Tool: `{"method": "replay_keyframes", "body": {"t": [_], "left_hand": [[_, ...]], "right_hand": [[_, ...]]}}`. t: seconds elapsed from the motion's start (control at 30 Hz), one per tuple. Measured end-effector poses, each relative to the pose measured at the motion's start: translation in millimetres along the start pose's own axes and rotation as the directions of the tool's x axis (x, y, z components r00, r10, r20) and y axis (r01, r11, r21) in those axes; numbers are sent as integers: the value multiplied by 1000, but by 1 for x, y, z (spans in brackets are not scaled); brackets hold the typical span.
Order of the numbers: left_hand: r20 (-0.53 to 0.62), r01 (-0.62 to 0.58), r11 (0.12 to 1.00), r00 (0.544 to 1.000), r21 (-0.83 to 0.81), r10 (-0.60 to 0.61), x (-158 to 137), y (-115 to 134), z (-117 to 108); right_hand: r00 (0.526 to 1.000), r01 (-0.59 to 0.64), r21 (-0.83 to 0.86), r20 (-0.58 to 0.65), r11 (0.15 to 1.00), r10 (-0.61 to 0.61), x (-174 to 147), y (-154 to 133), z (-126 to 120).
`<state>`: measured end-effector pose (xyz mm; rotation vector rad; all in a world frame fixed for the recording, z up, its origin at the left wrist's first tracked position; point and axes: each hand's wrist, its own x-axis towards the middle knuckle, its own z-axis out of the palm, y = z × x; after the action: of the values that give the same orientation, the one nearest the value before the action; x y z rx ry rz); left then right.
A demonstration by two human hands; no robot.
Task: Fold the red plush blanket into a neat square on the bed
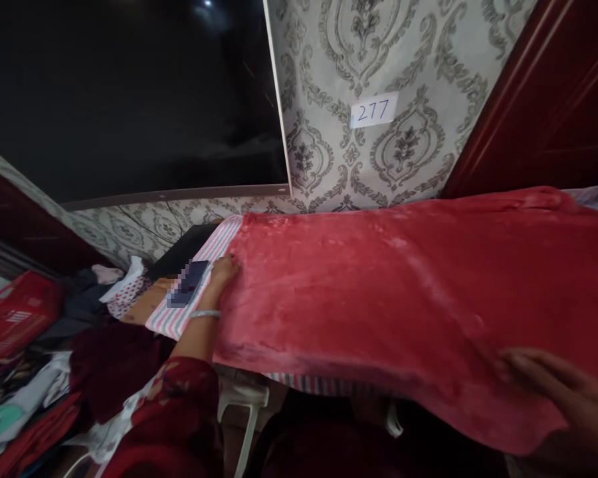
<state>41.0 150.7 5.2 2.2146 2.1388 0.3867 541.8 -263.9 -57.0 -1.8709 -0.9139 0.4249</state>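
Red blanket (319, 285) on striped cloth (168, 322), overhanging front edge; a tug could drag it off. Left hand (226, 267), left edge, and right hand (553, 382), front: fingers bent, grips unclear.

A large red plush cloth (319, 292) lies spread wide and mostly flat, its soft pile marked with paler, brushed-looking patches. Its straight left edge stops short of the end of the pink, grey and white striped cloth (167, 322) beneath it. A light crease slants from the upper middle towards the lower right. The near edge droops, lowest at the right-hand corner; the far right edge is slightly bunched.
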Motion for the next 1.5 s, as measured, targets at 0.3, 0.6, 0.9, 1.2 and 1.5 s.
{"method": "replay_keyframes", "body": {"t": [0.3,0.6,0.9,1.2,1.5], "left_hand": [[-29,-170,983,985,-63,169,18,-5,8],[-96,-340,925,940,-170,328,3,-9,23],[-239,-298,931,939,-209,247,1,-5,29],[-260,-232,966,945,-113,197,9,9,11],[-307,-407,869,820,281,483,33,21,-53]], "right_hand": [[937,277,26,215,960,-276,84,-70,82],[834,533,-137,251,835,-491,168,-61,143],[818,572,-188,201,798,-539,196,-33,178],[790,596,-146,287,790,-543,194,-36,169],[777,607,-247,387,756,-497,197,-50,163]]}}
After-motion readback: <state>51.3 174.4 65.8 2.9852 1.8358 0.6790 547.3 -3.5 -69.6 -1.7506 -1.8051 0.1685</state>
